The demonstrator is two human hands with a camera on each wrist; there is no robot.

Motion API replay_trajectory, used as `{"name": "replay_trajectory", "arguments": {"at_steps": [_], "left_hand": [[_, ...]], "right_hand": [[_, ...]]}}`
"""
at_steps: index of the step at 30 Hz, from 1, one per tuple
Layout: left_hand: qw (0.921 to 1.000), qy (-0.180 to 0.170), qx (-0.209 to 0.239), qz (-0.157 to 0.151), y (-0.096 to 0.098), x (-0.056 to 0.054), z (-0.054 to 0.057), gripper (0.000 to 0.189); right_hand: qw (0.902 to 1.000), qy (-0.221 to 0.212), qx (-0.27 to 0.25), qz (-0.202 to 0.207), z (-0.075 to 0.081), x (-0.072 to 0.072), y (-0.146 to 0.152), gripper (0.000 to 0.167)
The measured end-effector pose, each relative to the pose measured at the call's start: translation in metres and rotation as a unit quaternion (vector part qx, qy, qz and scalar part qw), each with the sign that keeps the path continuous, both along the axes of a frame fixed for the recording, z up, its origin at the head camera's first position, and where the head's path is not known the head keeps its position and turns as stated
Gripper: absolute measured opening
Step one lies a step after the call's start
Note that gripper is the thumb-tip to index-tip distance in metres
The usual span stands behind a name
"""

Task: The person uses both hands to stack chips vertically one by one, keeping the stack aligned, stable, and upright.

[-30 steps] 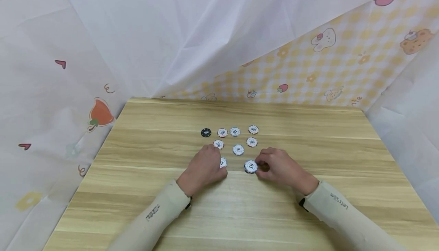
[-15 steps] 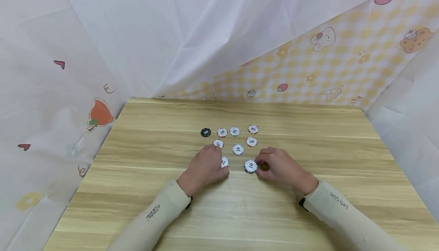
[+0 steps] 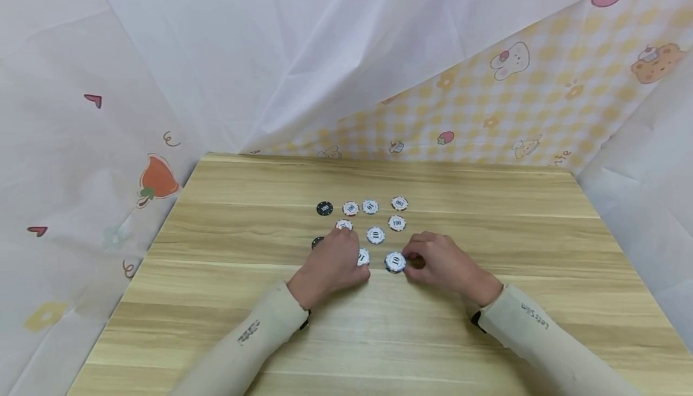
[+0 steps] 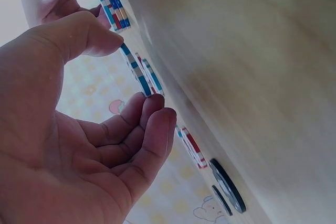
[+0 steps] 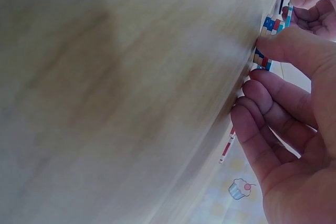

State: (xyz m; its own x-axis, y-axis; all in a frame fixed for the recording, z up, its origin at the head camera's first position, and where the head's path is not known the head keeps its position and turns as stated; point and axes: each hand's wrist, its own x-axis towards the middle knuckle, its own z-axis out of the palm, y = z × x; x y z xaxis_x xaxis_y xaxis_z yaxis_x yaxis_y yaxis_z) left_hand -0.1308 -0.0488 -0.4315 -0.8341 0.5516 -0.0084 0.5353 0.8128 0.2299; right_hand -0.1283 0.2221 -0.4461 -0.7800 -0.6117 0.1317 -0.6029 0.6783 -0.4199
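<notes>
My left hand [image 3: 330,263] pinches a white-and-blue poker chip [image 3: 364,257] by its edges between thumb and fingertips. In the left wrist view that chip [image 4: 135,69] shows edge-on, seemingly just off the tabletop. To its right, a short stack of poker chips [image 3: 395,262] with a 10 on top stands on the table, and my right hand [image 3: 446,266] holds it at its right side. Blue, red and tan edge bands mark the stack [image 5: 264,59] in the right wrist view, with the right thumb and a fingertip against it. A small gap separates the pinched chip from the stack.
Beyond the hands, several single chips lie flat, among them a 10 chip [image 3: 376,235], a 100 chip [image 3: 397,222] and a black chip [image 3: 325,208]. Another black chip [image 3: 317,242] is partly covered by my left hand. Patterned cloth [image 3: 476,113] hangs behind the wooden table [image 3: 243,203].
My left hand has shifted right with the pinched chip, closer to the stack. A black chip has come into sight behind it. My right hand stays in place at the stack.
</notes>
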Motion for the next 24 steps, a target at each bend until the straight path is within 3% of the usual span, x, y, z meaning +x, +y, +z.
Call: {"name": "replay_trajectory", "arguments": {"at_steps": [17,24], "left_hand": [[0.9982,0.036,-0.006,-0.049,0.012,0.000,0.000,0.033],[0.9983,0.026,0.012,-0.050,0.017,0.001,0.002,0.035]], "right_hand": [[1.0000,-0.004,-0.006,0.002,0.001,0.000,0.001,0.018],[1.0000,-0.003,-0.008,0.002,0.000,-0.001,0.001,0.018]]}}
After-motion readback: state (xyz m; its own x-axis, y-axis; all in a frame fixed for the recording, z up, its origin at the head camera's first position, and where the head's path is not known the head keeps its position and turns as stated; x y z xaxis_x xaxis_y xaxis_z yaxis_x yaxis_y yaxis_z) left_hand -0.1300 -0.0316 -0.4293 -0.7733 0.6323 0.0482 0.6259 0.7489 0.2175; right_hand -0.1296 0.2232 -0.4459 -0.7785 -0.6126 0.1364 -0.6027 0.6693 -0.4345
